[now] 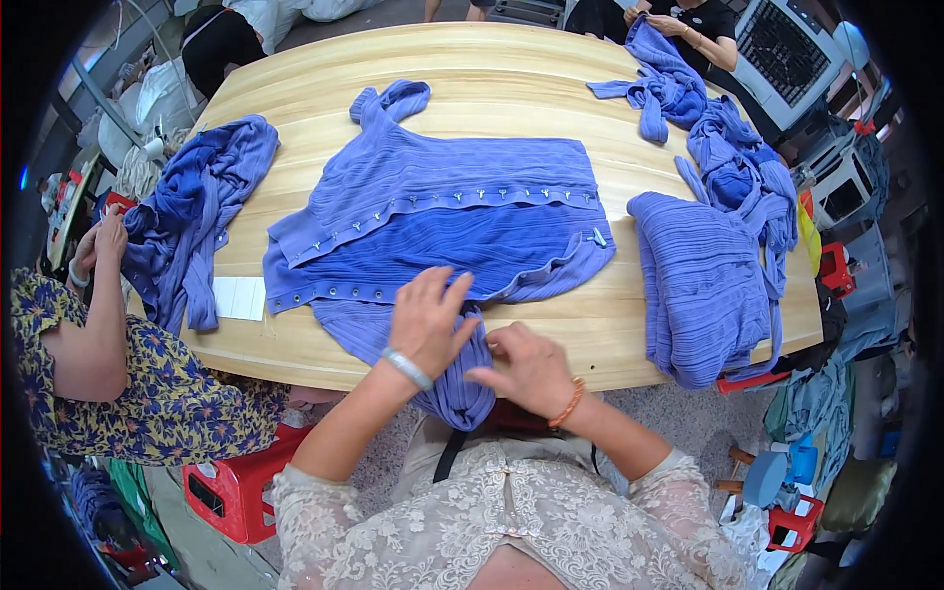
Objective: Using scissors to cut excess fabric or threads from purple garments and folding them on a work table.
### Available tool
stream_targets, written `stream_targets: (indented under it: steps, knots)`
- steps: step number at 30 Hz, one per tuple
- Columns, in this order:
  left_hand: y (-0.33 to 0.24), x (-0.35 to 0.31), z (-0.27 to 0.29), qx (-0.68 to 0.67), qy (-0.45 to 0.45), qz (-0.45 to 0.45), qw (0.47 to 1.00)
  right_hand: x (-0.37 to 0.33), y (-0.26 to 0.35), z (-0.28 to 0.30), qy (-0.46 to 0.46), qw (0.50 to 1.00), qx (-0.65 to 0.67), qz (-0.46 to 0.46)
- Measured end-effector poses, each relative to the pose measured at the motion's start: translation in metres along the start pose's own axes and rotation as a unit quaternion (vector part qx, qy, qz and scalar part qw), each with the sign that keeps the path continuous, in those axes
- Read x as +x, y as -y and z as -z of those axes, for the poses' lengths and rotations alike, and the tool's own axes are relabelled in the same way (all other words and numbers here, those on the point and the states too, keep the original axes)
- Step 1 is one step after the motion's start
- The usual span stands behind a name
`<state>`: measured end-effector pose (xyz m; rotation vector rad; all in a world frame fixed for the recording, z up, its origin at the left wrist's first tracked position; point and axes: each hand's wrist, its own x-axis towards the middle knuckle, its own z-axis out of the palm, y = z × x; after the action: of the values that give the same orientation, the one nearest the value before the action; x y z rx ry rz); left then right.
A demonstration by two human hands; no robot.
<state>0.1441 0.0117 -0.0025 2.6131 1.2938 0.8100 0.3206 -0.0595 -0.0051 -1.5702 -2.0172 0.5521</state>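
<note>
A blue-violet ribbed cardigan (442,162) lies spread on the table in front of me. Its front hangs partly open, with snap fasteners along both edges and darker fabric showing inside. One sleeve (462,388) droops over the near table edge toward my lap. Above the cardigan's lower edge, my left hand (428,320) is open, fingers stretched out, beside that sleeve. My right hand (526,369) is on the sleeve's other side, fingers bent and thumb apart, with nothing visible in its grasp. A metal clip (597,237) sits at the cardigan's right end.
To the right is a folded stack of the same fabric (698,290), with more garments (737,162) heaped behind it. A person at left handles another garment (202,211); someone at the far right holds one too. A white paper (239,298) lies on the wooden table (580,334).
</note>
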Motion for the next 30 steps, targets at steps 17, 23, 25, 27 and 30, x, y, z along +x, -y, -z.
stream_targets:
  steps: [17,23,25,27,30]
  knots:
    - [0.065,0.083,0.006,-0.513,-0.065,0.191,0.834,0.018,-0.039,0.018,0.101,0.803,0.541,-0.229]
    - [0.061,0.075,-0.003,-0.515,-0.04,0.189,0.835,-0.024,-0.037,0.059,0.144,0.77,0.598,-0.171]
    - [0.056,0.07,-0.012,-0.497,-0.028,0.168,0.851,-0.044,-0.03,0.087,0.192,0.752,0.613,-0.151]
    - [0.041,0.067,-0.013,-0.462,-0.005,0.166,0.871,-0.063,-0.031,0.094,0.198,0.756,0.621,-0.062]
    - [0.019,0.074,-0.007,-0.381,0.067,0.128,0.913,-0.086,-0.026,0.111,0.223,0.702,0.676,-0.019]
